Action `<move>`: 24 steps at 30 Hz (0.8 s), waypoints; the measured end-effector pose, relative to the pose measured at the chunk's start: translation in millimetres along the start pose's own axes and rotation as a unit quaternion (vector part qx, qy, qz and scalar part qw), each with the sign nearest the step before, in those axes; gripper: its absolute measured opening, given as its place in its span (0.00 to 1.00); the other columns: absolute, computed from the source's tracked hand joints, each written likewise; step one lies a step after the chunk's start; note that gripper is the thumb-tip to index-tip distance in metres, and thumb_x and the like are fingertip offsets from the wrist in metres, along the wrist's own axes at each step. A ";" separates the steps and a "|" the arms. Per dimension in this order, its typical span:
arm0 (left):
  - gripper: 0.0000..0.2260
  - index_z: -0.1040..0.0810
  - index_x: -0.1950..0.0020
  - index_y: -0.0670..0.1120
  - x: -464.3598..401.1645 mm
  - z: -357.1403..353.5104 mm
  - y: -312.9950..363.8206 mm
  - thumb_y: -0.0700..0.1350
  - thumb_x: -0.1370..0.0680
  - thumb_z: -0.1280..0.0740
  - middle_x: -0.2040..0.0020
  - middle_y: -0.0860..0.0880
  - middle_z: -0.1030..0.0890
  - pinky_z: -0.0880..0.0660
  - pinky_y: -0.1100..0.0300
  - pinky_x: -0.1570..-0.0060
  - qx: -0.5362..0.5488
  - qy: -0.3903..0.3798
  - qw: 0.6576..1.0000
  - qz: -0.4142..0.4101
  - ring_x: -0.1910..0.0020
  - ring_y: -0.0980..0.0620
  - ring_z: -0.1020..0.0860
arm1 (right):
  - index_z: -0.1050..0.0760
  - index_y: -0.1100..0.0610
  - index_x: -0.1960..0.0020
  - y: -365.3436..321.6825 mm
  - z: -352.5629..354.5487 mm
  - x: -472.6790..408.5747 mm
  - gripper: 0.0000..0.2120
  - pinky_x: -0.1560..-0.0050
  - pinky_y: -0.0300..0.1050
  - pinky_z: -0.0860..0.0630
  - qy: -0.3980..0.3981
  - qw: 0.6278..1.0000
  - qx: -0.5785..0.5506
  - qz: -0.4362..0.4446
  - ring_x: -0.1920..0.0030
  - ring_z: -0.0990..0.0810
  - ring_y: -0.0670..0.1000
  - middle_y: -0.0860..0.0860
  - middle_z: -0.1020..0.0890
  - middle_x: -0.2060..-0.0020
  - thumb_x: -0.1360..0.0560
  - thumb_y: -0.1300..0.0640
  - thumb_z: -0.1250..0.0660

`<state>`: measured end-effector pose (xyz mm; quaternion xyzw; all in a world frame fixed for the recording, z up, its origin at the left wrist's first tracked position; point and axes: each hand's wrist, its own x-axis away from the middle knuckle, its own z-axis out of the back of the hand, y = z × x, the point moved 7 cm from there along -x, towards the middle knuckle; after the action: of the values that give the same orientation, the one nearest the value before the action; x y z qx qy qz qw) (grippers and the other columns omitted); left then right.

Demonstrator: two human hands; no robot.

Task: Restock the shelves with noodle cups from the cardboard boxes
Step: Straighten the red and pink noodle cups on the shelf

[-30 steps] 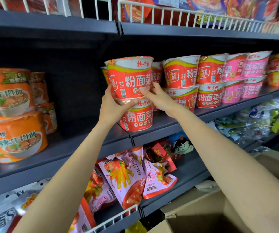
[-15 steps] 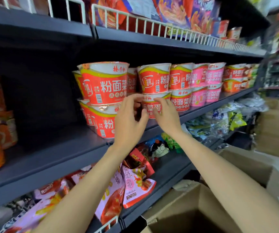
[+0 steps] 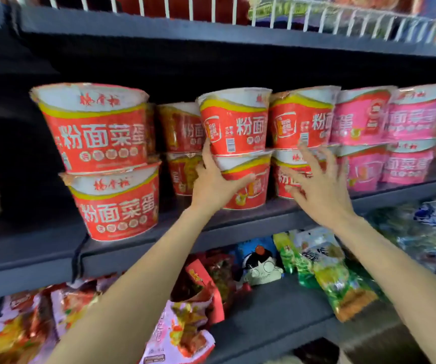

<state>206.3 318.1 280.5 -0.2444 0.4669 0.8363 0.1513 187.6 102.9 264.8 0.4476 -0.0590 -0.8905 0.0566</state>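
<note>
Both hands are shifting rightward from the leftmost stack: the left hand [image 3: 215, 183] is gripping a lower red noodle cup [image 3: 245, 185] mid-frame, the right hand [image 3: 322, 190] hovering unclenched beside; straightening the shelf [image 3: 237, 224] is probably underway.

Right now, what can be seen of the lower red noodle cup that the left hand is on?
The lower red noodle cup is a tapered tub, seemingly paper, with a red wall, a yellow band and a white rim band under a sealed lid. It stands upright at the front of the dark shelf, and an identical upper red cup is stacked on its lid. The left hand wraps its left side, thumb across the front and fingers reaching up onto the cup above. The right hand, fingers spread, is blurred beside it; contact cannot be told.
</note>
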 end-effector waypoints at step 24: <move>0.51 0.54 0.24 0.61 2.1 -30.1 9.4 0.69 0.39 0.28 0.25 0.54 0.40 0.31 0.55 0.37 -0.058 0.107 0.993 0.010 0.31 0.55 0.33 | 0.36 0.46 0.28 59.6 -33.1 -3.1 0.26 0.31 0.73 0.50 0.166 0.964 -0.205 -0.025 0.26 0.50 0.65 0.55 0.46 0.25 0.25 0.51 0.36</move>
<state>208.1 287.5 272.6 -0.3356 0.4339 0.8325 0.0776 218.9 42.7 256.9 0.5696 0.1457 -0.7977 0.1341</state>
